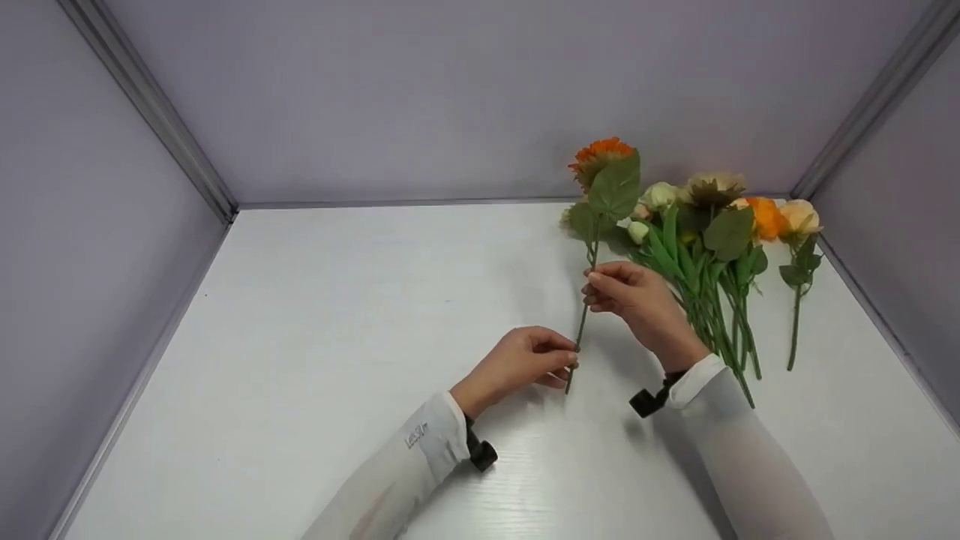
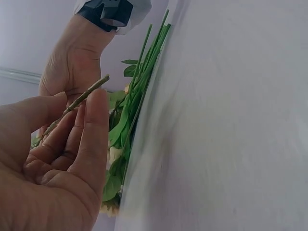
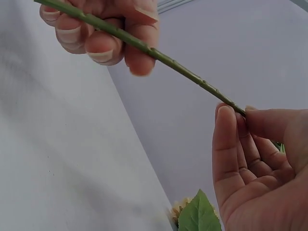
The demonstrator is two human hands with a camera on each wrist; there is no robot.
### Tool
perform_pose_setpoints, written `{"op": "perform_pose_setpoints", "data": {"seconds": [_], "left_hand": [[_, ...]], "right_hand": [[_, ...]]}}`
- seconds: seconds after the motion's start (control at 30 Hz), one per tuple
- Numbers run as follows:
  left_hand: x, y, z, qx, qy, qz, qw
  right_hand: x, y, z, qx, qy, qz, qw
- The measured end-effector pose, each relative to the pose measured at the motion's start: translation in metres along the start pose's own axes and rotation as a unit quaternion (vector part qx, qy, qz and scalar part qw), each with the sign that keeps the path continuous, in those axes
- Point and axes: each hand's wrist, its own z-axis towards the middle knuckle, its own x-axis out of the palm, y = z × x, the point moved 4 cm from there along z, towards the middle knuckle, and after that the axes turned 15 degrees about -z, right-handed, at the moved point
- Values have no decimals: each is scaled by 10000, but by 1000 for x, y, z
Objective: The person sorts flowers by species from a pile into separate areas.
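An orange artificial flower (image 1: 602, 159) with broad green leaves stands tilted above the table, its bloom toward the back wall. My right hand (image 1: 637, 300) pinches its thin stem about midway between thumb and fingers, as the right wrist view also shows. Lower down, my left hand (image 1: 529, 360) holds the stem near its cut end between thumb and fingertips. In the left wrist view the stem end (image 2: 98, 83) sticks out past the left fingers. Beside the right hand lies a bunch of artificial flowers (image 1: 701, 262), partly hidden behind that hand and wrist.
A single peach flower (image 1: 801, 217) lies at the right of the bunch, near an orange bloom (image 1: 766, 219). The white table (image 1: 337, 315) is bounded by a back wall (image 1: 450, 105) and side panels. Each wrist carries a black camera (image 1: 482, 455).
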Motion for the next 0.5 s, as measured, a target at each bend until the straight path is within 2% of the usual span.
{"op": "perform_pose_setpoints", "data": {"seconds": [0.3,0.5], "left_hand": [[-3,0,0,155,-343,-7,9993],[-2,2,0,81,-413,125,9990]], "right_hand": [[6,4,-1,-140,35,-81,9999],[10,4,-4,-198,39,-148,9997]]}}
